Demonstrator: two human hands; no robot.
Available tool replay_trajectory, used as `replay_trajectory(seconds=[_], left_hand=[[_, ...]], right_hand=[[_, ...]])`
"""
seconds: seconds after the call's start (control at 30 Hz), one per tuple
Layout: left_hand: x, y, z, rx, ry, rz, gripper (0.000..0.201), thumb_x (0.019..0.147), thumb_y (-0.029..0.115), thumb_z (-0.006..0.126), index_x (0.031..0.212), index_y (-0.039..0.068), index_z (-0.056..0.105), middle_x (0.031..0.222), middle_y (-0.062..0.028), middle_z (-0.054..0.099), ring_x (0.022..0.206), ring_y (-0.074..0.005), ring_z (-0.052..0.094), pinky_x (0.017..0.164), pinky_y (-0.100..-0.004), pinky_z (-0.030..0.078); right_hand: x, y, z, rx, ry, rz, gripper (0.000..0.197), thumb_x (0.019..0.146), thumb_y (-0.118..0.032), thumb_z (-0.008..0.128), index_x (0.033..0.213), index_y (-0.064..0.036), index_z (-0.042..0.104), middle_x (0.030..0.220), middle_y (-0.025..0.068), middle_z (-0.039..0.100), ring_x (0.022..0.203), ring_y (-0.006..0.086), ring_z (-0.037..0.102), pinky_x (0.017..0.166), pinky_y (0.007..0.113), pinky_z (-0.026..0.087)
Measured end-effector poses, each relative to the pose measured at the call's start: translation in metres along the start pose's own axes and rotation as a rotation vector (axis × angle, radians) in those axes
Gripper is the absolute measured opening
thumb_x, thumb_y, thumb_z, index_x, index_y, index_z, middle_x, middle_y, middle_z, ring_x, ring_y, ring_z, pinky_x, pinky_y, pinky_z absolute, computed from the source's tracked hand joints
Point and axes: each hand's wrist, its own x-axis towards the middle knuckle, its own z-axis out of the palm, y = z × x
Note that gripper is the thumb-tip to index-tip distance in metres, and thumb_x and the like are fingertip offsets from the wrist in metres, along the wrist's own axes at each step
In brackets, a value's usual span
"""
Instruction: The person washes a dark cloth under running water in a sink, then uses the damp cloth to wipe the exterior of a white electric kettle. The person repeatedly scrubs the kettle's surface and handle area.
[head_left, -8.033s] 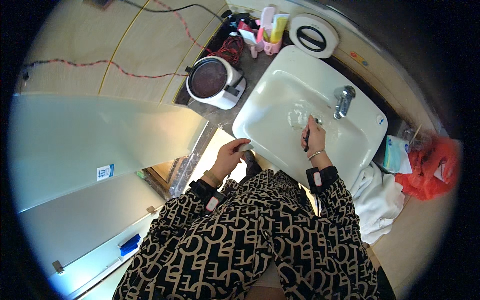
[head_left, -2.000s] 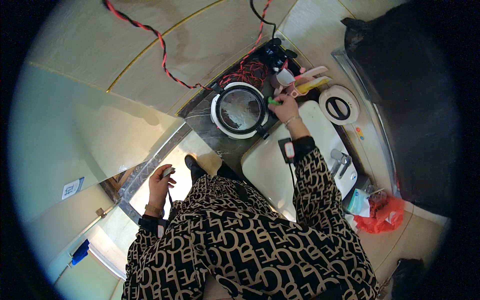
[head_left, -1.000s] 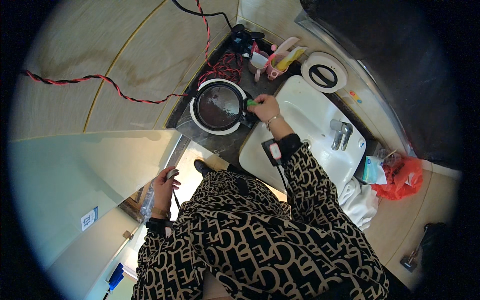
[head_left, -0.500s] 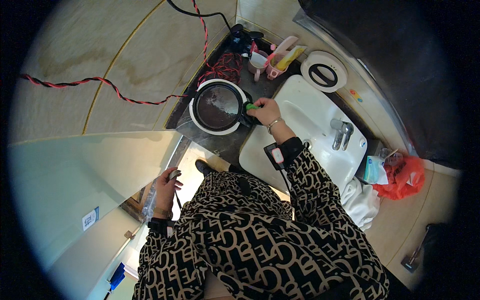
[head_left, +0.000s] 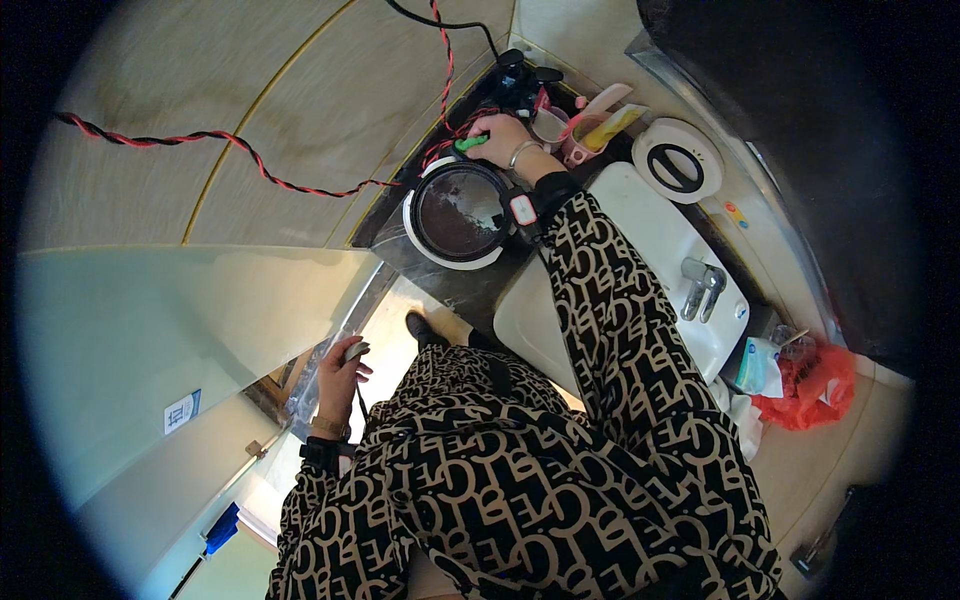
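Observation:
My right hand [head_left: 502,142] is closed on a small bright green item [head_left: 468,145], perhaps a scrubber or cloth; its exact kind is hidden by the fingers. It is at the far side of a round white appliance [head_left: 409,215] with a black rim. The appliance's dark, shiny round surface [head_left: 457,212] faces up, with pale, patchy marks on it. Low on the left, away from the counter, my left hand [head_left: 340,380] is closed around a small grey rounded object [head_left: 355,350]. A thin dark cord hangs beside that hand.
A white sink [head_left: 640,250] with a chrome tap [head_left: 703,288] lies right of the appliance. Pink cups [head_left: 580,150] and a round white lid-like piece [head_left: 677,160] stand behind. Red-black twisted wire [head_left: 250,158] runs along the left wall. A red plastic bag [head_left: 825,390] sits far right.
My right hand has moved from the appliance's right edge, beside the sink, to its far side, carrying the green item. My left hand keeps its place. The view has shifted slightly.

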Motion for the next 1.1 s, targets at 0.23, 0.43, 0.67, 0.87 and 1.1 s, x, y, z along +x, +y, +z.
replay_trajectory(seconds=[0.23,0.43,0.67,0.87,1.1], left_hand=[[0.01,-0.007,-0.016,-0.028,-0.032,-0.037,0.028,0.088,0.005,0.048,0.114,0.005,0.059,0.096,-0.0051,0.066,0.064,-0.0109,0.061,0.054,-0.0212,0.047],[0.039,0.01,-0.02,0.004,-0.146,0.006,0.028,0.088,0.005,0.05,0.114,0.004,0.058,0.095,-0.006,0.065,0.062,-0.0117,0.06,0.053,-0.0211,0.046],[0.065,0.017,-0.027,0.061,-0.316,0.078,0.03,0.087,0.001,0.047,0.116,0.002,0.055,0.095,-0.0084,0.065,0.064,-0.0124,0.06,0.056,-0.0231,0.048],[0.076,0.01,-0.044,0.055,-0.366,0.066,0.027,0.088,0.007,0.054,0.115,0.007,0.058,0.094,-0.0045,0.065,0.063,-0.0099,0.059,0.053,-0.0207,0.046],[0.074,0.003,-0.071,0.038,-0.341,0.054,0.028,0.087,0.007,0.055,0.114,0.006,0.059,0.093,-0.0042,0.065,0.063,-0.0098,0.059,0.052,-0.0209,0.046]], right_hand=[[-0.064,0.007,-0.008,-0.038,0.149,0.316,0.026,0.065,-0.023,0.076,0.081,-0.0056,0.067,0.078,0.0159,0.065,0.075,0.03,0.064,0.07,0.036,0.049],[-0.136,-0.018,-0.003,-0.044,0.268,0.623,0.025,0.064,-0.023,0.076,0.078,-0.0047,0.067,0.075,0.0165,0.065,0.073,0.0308,0.064,0.068,0.037,0.05],[-0.162,-0.066,0.015,-0.202,0.297,0.759,0.027,0.072,-0.026,0.068,0.089,-0.0042,0.069,0.091,0.0187,0.066,0.087,0.0352,0.063,0.077,0.041,0.051],[-0.178,-0.094,0.038,-0.268,0.301,0.815,0.028,0.071,-0.025,0.066,0.088,-0.0039,0.068,0.09,0.0197,0.065,0.087,0.035,0.063,0.078,0.042,0.051],[-0.203,-0.123,0.08,-0.153,0.502,0.731,0.026,0.068,-0.026,0.069,0.083,-0.0043,0.064,0.083,0.0192,0.065,0.079,0.0367,0.062,0.072,0.043,0.05]])
